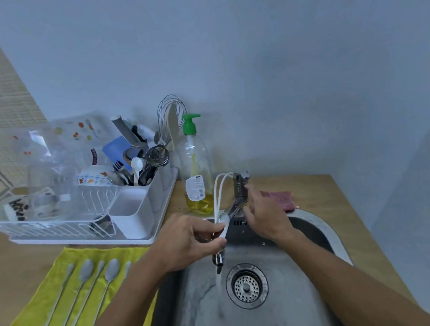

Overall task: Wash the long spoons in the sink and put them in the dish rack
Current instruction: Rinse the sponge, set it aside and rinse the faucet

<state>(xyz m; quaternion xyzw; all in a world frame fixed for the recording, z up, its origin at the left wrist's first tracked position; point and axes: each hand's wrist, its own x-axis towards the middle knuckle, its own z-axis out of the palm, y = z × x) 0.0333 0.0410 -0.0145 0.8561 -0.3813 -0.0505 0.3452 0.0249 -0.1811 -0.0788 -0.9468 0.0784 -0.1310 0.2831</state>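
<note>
My left hand [189, 238] grips white long spoons [219, 198] by their bowl ends above the steel sink [324, 227], handles pointing up beside the tap [238, 199]. Water runs from the spout into the basin. My right hand [263, 215] hovers by the tap's base with relaxed fingers, holding nothing. Several more long spoons [86, 276] lie side by side on a yellow cloth [23, 322] at the left. The white dish rack [135, 215] stands behind the cloth, full of dishes and cutlery.
A soap bottle with a green pump [196, 169] stands between rack and tap. A pink sponge [279, 199] lies on the wooden counter right of the tap. The drain strainer [246, 286] sits in the basin's middle. A whisk [169, 115] sticks up from the rack.
</note>
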